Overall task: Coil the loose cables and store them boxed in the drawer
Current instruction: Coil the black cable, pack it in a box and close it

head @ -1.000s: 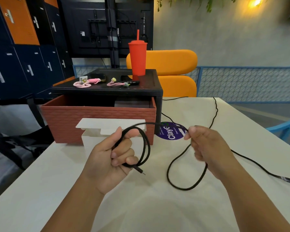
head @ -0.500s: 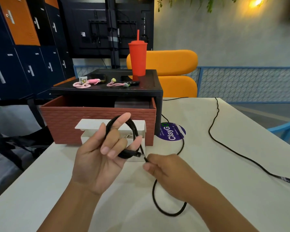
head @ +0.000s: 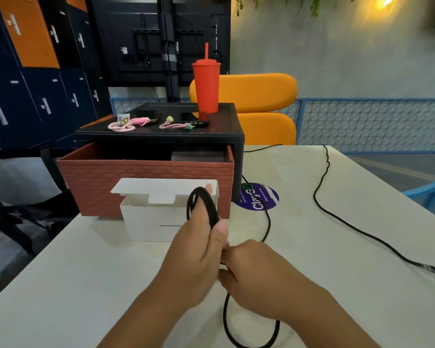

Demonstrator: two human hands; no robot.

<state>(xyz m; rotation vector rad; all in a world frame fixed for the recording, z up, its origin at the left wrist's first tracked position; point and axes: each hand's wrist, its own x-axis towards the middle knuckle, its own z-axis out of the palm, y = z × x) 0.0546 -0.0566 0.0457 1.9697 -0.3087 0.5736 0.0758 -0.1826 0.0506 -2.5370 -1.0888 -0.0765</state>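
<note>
My left hand grips a small coil of black cable, its loops wrapped around the fingers and pinned by the thumb. Right beside it, my right hand pinches the same cable just below the coil. The loose remainder loops under my right wrist, then runs up past the purple sticker. An open white cardboard box stands behind my left hand, in front of the pulled-out brick-patterned drawer.
A second black cable trails across the white table to the right edge. The black stand over the drawer carries two pink coiled cables, a red tumbler and small devices. An orange chair stands behind.
My left hand turned over and moved right, so its back now faces me. My right hand came in against it, laying more cable onto the coil; the loose loop slid toward me.
</note>
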